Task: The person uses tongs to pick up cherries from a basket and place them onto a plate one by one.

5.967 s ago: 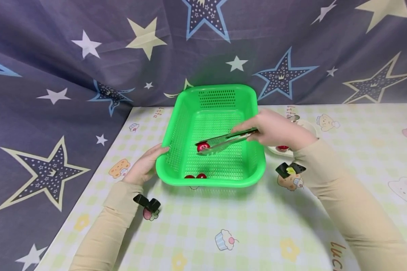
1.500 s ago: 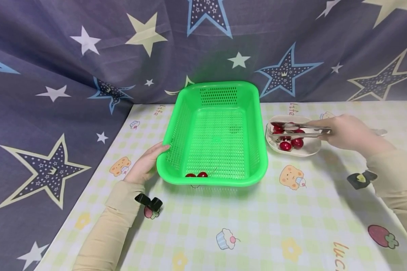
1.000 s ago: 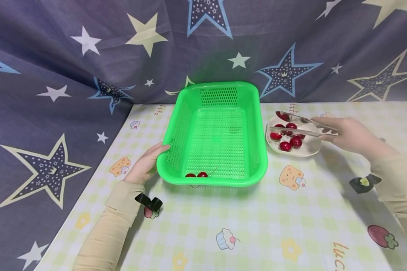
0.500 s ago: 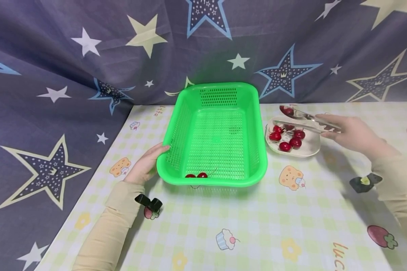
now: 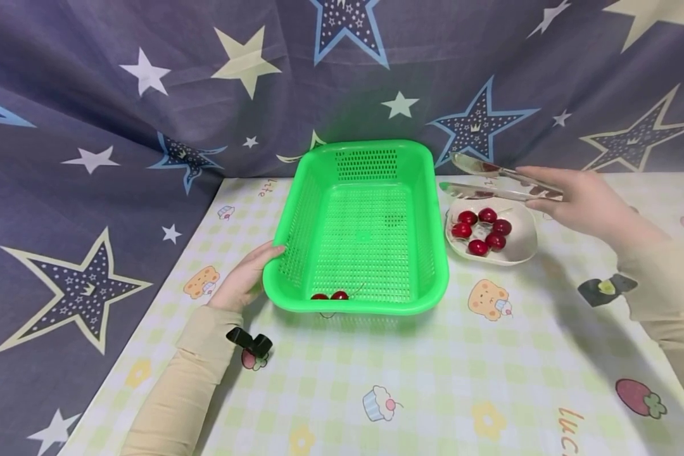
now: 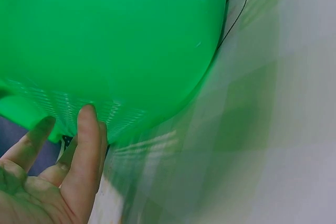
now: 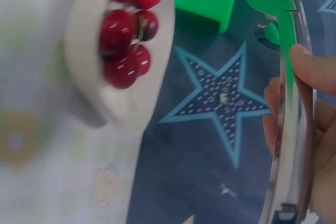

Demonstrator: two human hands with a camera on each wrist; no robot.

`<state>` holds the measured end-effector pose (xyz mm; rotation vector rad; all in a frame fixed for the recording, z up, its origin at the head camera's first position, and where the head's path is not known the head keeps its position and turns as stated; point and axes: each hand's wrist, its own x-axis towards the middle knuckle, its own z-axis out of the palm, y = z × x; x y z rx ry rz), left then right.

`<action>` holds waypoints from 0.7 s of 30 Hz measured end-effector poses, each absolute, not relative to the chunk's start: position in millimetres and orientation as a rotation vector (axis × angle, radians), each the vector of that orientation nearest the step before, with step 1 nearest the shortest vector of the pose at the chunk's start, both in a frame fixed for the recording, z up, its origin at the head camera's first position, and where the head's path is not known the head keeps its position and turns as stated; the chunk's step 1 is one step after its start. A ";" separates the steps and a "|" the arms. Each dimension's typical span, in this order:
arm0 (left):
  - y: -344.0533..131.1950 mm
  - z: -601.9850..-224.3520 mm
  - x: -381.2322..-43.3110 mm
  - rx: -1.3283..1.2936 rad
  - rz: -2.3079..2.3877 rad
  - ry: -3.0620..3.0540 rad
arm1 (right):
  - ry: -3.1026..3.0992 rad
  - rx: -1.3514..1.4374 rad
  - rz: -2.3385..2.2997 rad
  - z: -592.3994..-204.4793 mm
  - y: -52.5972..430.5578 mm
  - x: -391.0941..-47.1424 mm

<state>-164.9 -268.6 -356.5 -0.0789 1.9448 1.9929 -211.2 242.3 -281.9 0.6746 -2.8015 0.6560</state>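
My right hand [image 5: 581,199] grips metal tongs [image 5: 501,183] in the air above the far rim of a white bowl [image 5: 519,250]. The tongs' arms are spread, with nothing between their tips; in the right wrist view the tongs [image 7: 289,103] mirror green. Several red cherries [image 5: 495,241] lie in the bowl. My left hand [image 5: 242,278] rests at the near left rim of a green plastic basket [image 5: 361,307]. In the left wrist view its fingers [image 6: 86,145] reach out loosely along the basket's outer wall. Two cherries [image 5: 339,296] show at the basket's near end, partly hidden behind the rim.
The basket stands left of the bowl on a checked tablecloth [image 5: 433,380] printed with cartoons. Behind both hangs a dark star-patterned curtain [image 5: 353,101]. In the left wrist view a thin dark stem [image 6: 244,6] pokes out beside the basket.
Six seconds ago the tongs held a cherry over the basket; that cherry is gone from there. Since then my right hand moved to the bowl, then lifted the tongs up off it. My left hand stayed.
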 end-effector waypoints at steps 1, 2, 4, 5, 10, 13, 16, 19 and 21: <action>-268.6 -356.5 -165.0 -0.080 1.995 1.943 | -2.791 0.681 0.647 -279.5 240.1 -211.2; -268.5 -356.6 -165.1 -0.082 1.997 1.941 | -2.777 0.692 0.637 -277.3 238.0 -210.8; -268.6 -356.8 -165.2 -0.078 1.996 1.941 | -2.752 0.716 0.609 -274.0 234.2 -210.8; -268.7 -356.9 -165.2 -0.074 1.995 1.941 | -2.746 0.724 0.595 -272.8 232.4 -210.9; -269.3 -356.9 -164.8 -0.052 1.981 1.948 | -2.736 0.757 0.579 -267.4 225.0 -211.4; -269.8 -356.9 -164.6 -0.049 1.975 1.947 | -2.723 0.778 0.583 -263.2 220.6 -211.5; -270.0 -357.2 -164.4 -0.054 1.975 1.944 | -2.713 0.798 0.575 -258.8 215.2 -211.6; -269.8 -357.2 -164.6 -0.061 1.977 1.945 | -2.717 0.812 0.572 -254.9 208.9 -211.0; -269.7 -357.0 -164.9 -0.066 1.974 1.954 | -2.718 0.826 0.592 -252.7 204.2 -210.3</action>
